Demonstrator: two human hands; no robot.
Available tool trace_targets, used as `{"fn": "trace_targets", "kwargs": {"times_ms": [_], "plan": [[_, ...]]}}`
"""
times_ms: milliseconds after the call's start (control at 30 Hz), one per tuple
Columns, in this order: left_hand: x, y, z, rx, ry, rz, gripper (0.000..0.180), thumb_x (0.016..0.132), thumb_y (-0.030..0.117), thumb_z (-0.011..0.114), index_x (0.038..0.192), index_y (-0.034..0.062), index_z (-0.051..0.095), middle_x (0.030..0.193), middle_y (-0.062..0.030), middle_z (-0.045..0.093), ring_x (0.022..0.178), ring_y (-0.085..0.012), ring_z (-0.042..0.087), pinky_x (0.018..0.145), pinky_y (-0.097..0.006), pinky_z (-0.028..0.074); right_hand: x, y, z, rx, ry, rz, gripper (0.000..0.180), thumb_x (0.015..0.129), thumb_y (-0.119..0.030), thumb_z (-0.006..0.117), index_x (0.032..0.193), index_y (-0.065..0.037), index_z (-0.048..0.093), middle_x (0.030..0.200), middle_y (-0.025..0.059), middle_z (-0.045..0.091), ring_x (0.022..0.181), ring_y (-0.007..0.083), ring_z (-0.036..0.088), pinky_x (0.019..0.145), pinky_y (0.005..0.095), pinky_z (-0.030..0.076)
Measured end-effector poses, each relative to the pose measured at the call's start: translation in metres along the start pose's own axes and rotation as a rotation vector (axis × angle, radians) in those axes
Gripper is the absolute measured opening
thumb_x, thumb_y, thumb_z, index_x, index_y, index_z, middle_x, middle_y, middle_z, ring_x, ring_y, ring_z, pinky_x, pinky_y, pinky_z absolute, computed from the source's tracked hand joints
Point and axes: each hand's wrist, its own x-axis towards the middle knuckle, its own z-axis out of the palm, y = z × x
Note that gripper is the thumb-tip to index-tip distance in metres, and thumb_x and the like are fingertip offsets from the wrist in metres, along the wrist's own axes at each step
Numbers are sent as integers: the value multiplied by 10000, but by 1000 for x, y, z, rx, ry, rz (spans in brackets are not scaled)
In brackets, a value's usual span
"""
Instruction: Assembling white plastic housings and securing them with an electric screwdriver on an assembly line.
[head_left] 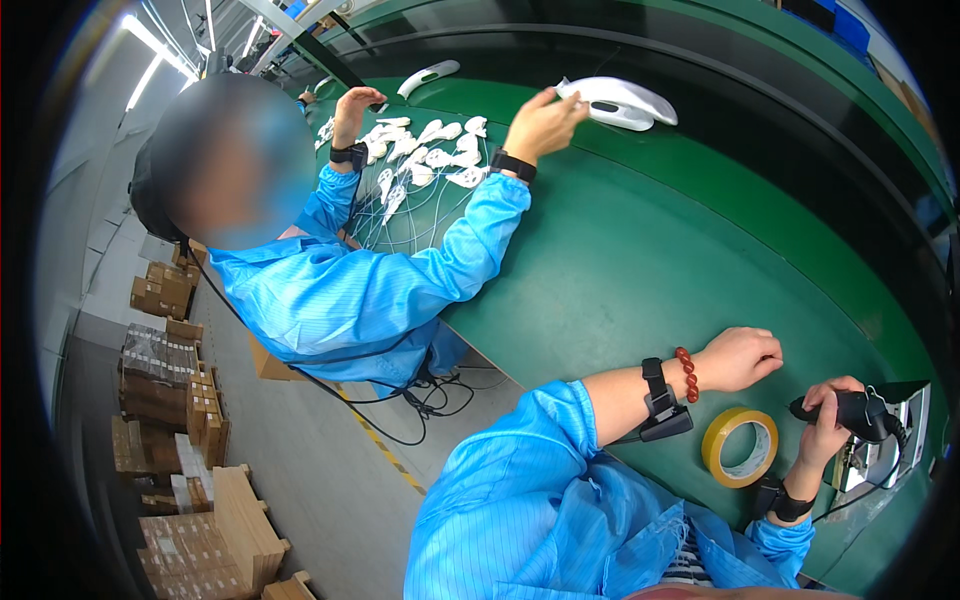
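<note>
My left hand is curled into a loose fist over the green bench, and nothing shows sticking out of it. A band of red beads and a black strap circle that wrist. At the right, my right hand grips a black corded handheld tool, whose exact kind I cannot make out. Its cable hangs beside a metal fixture at the bench's right end. Between my forearms lies a roll of yellow tape on its side.
A co-worker in blue at the left touches a white curved shell on the green conveyor belt. Several white corded parts lie piled before them. Another white shell rests farther along. Cartons and loose black cables are on the floor.
</note>
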Motion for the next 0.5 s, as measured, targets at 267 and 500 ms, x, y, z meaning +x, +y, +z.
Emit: {"fn": "trace_targets", "kwargs": {"times_ms": [267,500], "plan": [[-7,-1,1,-7,-6,-13,132,877,160,632,849,34,657,791,-115,625,738,-317,621,652,-420,493,-7,3,3,23,31,34,215,924,-122,598,1066,-32,463,736,50,491,625,134,471,610,290,421],[-5,-2,3,-2,11,5,129,875,159,633,844,35,655,785,-114,624,734,-319,619,646,-422,493,-5,2,1,26,20,21,207,923,-107,591,1066,-32,462,739,51,490,626,133,470,609,289,421]]}}
